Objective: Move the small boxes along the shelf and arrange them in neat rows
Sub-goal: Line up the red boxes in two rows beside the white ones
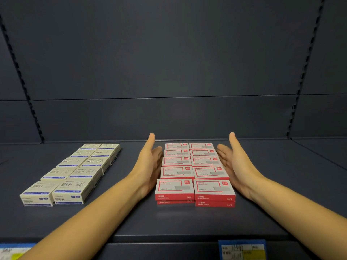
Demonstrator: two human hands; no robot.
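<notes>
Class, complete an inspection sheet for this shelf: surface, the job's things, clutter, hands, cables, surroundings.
Surface: dark shelf, flat.
Job's things: red boxes in two columns of five, the front ones stacked two high; beige boxes in two columns of five, apart on the left.
Clutter: nothing seen.
Hands: left hand and right hand flank the red boxes, fingers straight, palms facing inward.
Cables: nothing seen.
Surroundings: dark back panel; blue label on the shelf's front edge.
</notes>
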